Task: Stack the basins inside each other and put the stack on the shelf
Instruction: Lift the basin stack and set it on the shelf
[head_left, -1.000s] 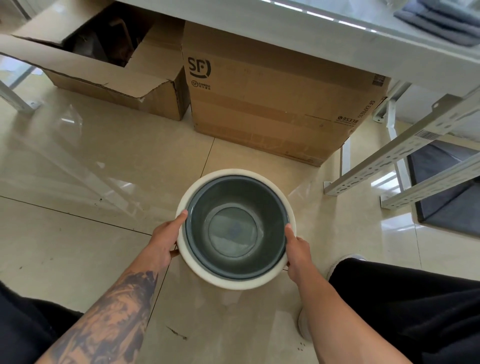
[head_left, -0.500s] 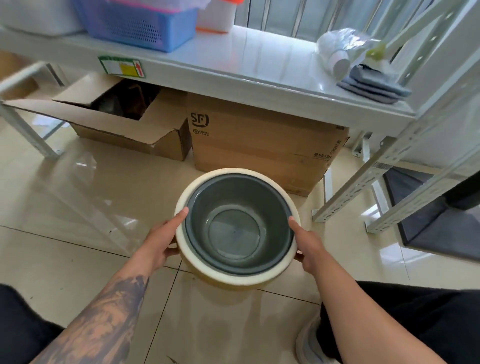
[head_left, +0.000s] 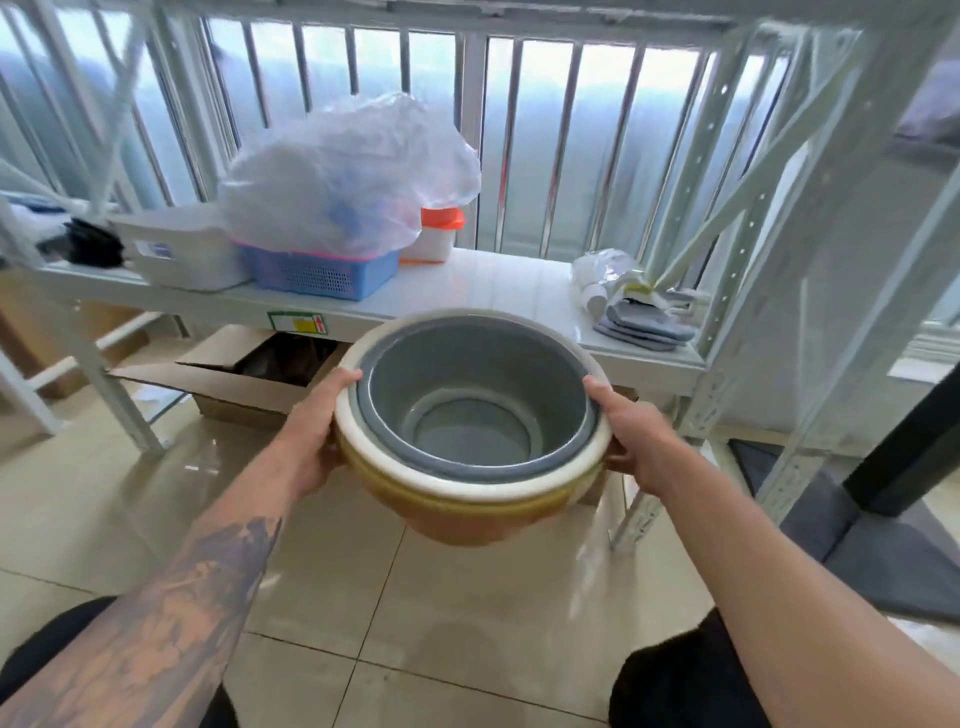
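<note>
Gripping nested basins (head_left: 470, 415) (grey innermost), left hand (head_left: 311, 441), right hand (head_left: 631, 441), before shelf (head_left: 498, 286)

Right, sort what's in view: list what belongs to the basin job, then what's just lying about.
Job:
grey basin
white basin
orange basin
shelf
left hand
right hand

Lying about:
blue basket
plastic bag
white bin
folded grey cloths
cardboard box

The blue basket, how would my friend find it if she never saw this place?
Look at the long white shelf in front of the barred window. Left of its bare middle sits the blue basket, between a white bin and an orange-lidded tub. It alone is blue with tiny holes, a pink rim, and a big puffy clear plastic bag on top.
</note>
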